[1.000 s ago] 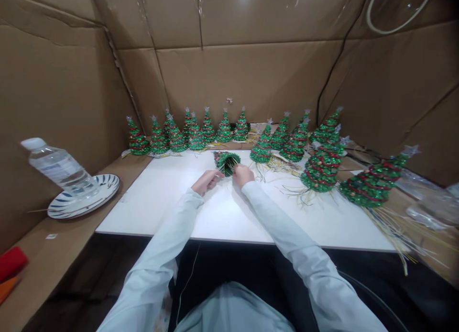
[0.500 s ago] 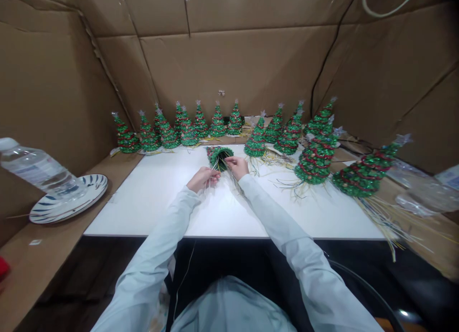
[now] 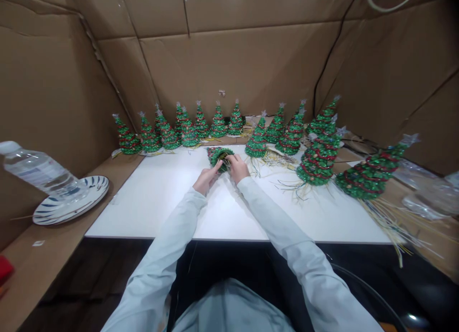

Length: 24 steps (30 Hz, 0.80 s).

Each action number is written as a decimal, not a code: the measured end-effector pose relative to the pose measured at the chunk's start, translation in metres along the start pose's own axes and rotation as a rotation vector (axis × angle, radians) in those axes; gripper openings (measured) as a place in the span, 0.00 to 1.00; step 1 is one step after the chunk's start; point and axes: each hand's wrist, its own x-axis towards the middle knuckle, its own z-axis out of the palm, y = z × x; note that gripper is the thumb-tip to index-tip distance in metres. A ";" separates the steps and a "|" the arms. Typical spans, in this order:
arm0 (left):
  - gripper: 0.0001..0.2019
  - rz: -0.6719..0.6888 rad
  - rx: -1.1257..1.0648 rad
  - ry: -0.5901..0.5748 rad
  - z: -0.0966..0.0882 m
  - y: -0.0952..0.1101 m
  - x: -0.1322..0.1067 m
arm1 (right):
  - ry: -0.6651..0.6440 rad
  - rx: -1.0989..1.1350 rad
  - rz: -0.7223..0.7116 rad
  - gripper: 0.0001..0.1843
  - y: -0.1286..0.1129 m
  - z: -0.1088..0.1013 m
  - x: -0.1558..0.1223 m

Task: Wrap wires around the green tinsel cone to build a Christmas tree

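A small green tinsel Christmas tree [image 3: 217, 156] lies tipped on the white table [image 3: 161, 193], its open base facing me with thin straw-like strands inside. My right hand [image 3: 237, 168] is closed on the tree's base at the right side. My left hand [image 3: 206, 179] touches the base from the left, fingers pinched on the strands. Both arms wear pale long sleeves.
A row of several finished trees [image 3: 186, 131] lines the back of the table before a cardboard wall. Larger trees [image 3: 369, 174] with trailing straw lie at the right. A water bottle [image 3: 36, 171] rests on a striped plate [image 3: 68, 203] at the left. Clear plastic bags [image 3: 426, 198] lie far right.
My left hand moved forward to the tree's base, closing the gap. The loose strands that stuck out between my hands are now gathered inside the base.
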 end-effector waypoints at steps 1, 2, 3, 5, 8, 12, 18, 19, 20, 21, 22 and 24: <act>0.22 -0.007 -0.006 0.023 -0.004 0.002 0.001 | 0.015 -0.016 0.012 0.22 0.000 -0.001 -0.001; 0.23 -0.017 -0.008 0.052 -0.009 0.004 0.002 | 0.021 -0.032 0.024 0.20 -0.001 -0.002 -0.001; 0.24 -0.027 -0.010 0.078 -0.013 0.007 0.003 | 0.019 -0.045 0.031 0.18 -0.002 -0.002 -0.001; 0.24 -0.061 -0.039 0.087 -0.021 0.012 0.005 | -0.002 -0.061 0.028 0.15 -0.005 -0.003 -0.002; 0.22 -0.081 -0.059 0.035 -0.031 0.016 0.007 | -0.022 -0.079 0.011 0.12 -0.014 -0.003 -0.004; 0.16 -0.118 -0.048 -0.039 -0.037 0.016 0.007 | -0.021 -0.099 0.033 0.10 -0.025 -0.002 -0.006; 0.11 -0.225 -0.173 -0.176 -0.035 0.017 0.007 | 0.018 -0.034 0.031 0.13 -0.025 0.000 -0.005; 0.10 -0.242 -0.193 -0.193 -0.034 0.017 0.008 | 0.027 -0.017 0.039 0.13 -0.025 0.000 -0.005; 0.09 -0.259 -0.210 -0.206 -0.033 0.017 0.009 | 0.032 -0.008 0.045 0.12 -0.025 0.000 -0.006; 0.08 -0.273 -0.226 -0.213 -0.032 0.017 0.009 | 0.035 -0.010 0.049 0.12 -0.026 -0.001 -0.007; 0.06 -0.282 -0.242 -0.215 -0.031 0.016 0.010 | 0.038 -0.022 0.051 0.12 -0.026 -0.001 -0.008; 0.04 -0.280 -0.272 -0.219 -0.030 0.014 0.010 | 0.039 -0.067 0.049 0.11 -0.027 -0.002 -0.010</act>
